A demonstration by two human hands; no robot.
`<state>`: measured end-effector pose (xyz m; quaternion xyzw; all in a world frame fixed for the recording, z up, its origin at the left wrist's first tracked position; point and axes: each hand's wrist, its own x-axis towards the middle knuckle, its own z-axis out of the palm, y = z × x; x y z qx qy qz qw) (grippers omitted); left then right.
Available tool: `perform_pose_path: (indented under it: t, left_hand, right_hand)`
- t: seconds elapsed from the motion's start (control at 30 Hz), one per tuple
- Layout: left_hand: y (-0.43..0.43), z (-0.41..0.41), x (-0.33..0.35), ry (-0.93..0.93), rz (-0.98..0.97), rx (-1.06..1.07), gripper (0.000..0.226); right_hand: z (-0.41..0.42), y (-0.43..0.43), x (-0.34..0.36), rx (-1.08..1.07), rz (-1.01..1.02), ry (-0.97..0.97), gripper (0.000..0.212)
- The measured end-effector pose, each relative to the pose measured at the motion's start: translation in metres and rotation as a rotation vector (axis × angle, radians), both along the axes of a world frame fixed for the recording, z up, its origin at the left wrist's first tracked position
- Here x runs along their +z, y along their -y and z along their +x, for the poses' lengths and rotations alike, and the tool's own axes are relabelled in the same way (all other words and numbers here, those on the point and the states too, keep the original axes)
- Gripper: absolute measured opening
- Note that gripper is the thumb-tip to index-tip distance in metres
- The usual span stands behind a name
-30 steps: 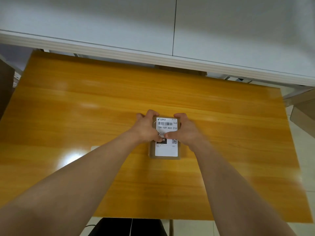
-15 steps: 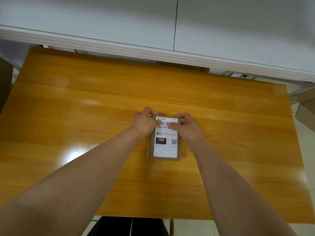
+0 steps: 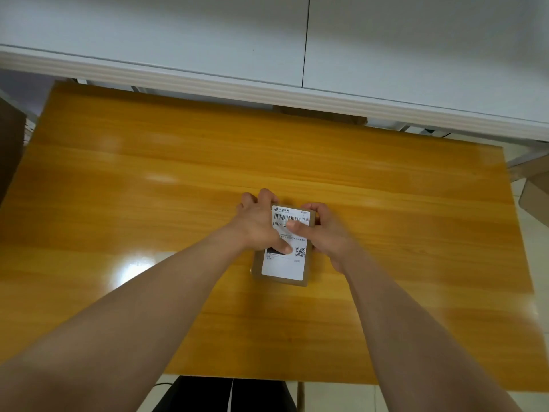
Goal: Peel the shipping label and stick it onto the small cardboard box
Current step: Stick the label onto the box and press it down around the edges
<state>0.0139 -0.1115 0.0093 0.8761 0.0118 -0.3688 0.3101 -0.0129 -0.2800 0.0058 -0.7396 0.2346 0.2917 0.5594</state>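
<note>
A small brown cardboard box [image 3: 306, 279] lies flat on the orange wooden table [image 3: 148, 203], just right of centre. A white shipping label [image 3: 283, 267] with a barcode and QR code covers nearly all of its top face. My left hand [image 3: 258, 224] grips the box's left side, fingers curled over the far edge and thumb pressed on the label's middle. My right hand [image 3: 326, 233] holds the right side, its thumb lying across the label just under the barcode. Both hands hide the label's middle band.
A white wall panel and ledge [image 3: 267, 90] run along the table's far edge. A cardboard box [image 3: 534, 191] sits off the table at the right, and a dark shape [image 3: 9, 150] at the left. A glare spot [image 3: 133, 269] lies left of my left forearm.
My left thumb has slid down from the label's upper part to its middle, and my right thumb now lies further across the label. The box has stayed in place.
</note>
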Motion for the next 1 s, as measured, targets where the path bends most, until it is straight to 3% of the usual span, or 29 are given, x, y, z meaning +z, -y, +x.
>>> perform_pose_path:
  t: [0.23,0.37,0.47,0.57,0.67,0.77,0.83,0.9,1.0]
  left_hand:
    - [0.005,0.005,-0.003,0.057,0.003,0.165,0.073]
    - [0.005,0.006,-0.010,0.088,-0.013,0.200,0.058]
    - [0.004,0.008,-0.015,0.077,-0.123,0.332,0.036]
    - [0.003,0.011,-0.017,0.092,-0.187,0.367,0.027]
    - [-0.002,0.010,-0.012,0.027,-0.191,0.301,0.038]
    - [-0.013,0.002,0.001,-0.129,-0.128,0.044,0.092]
    - [-0.016,-0.004,0.008,-0.130,-0.066,-0.148,0.116]
    - [-0.014,-0.007,0.011,-0.056,-0.014,-0.232,0.121]
    - [-0.011,-0.007,0.007,-0.007,-0.006,-0.205,0.110]
  right_hand:
    - [-0.006,0.010,-0.004,0.173,0.055,0.018,0.095]
    - [-0.004,0.012,-0.006,0.198,0.054,0.016,0.096]
    - [-0.003,0.010,-0.009,0.183,0.028,0.022,0.093]
    - [-0.003,0.010,-0.012,0.177,0.021,0.013,0.092]
    - [-0.006,0.010,-0.014,0.249,-0.026,-0.021,0.107]
    - [-0.008,0.009,-0.014,0.267,-0.070,-0.001,0.110]
    - [-0.008,0.008,-0.009,0.277,-0.100,0.048,0.108]
    - [-0.008,0.008,-0.003,0.322,-0.107,0.077,0.110]
    - [-0.009,0.008,0.007,0.475,-0.146,0.048,0.118]
